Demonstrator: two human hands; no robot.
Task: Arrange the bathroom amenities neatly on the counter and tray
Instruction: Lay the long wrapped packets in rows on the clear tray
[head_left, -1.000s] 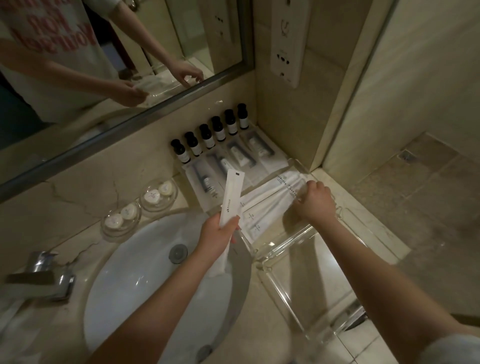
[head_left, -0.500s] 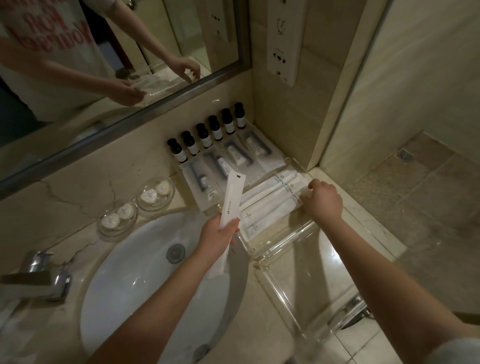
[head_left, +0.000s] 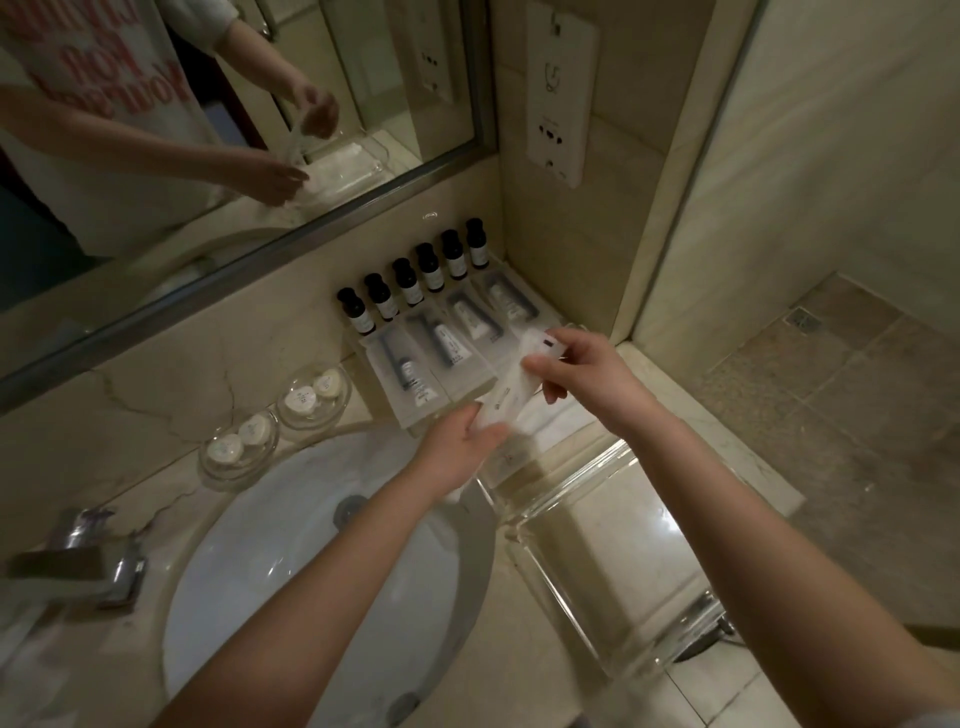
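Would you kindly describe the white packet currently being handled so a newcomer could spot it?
Start at the round sink, then go right to the clear tray. Above its far end, the long white packet is the only one held between both hands; others lie flat.

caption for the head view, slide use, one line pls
Both hands, left and right, hold a white sachet above the clear tray beside six black-capped bottles.

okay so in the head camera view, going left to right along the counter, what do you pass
Faucet → glass dish of round soaps → second glass dish of round soaps → row of dark bottles → white packet held in both hands → clear tray.
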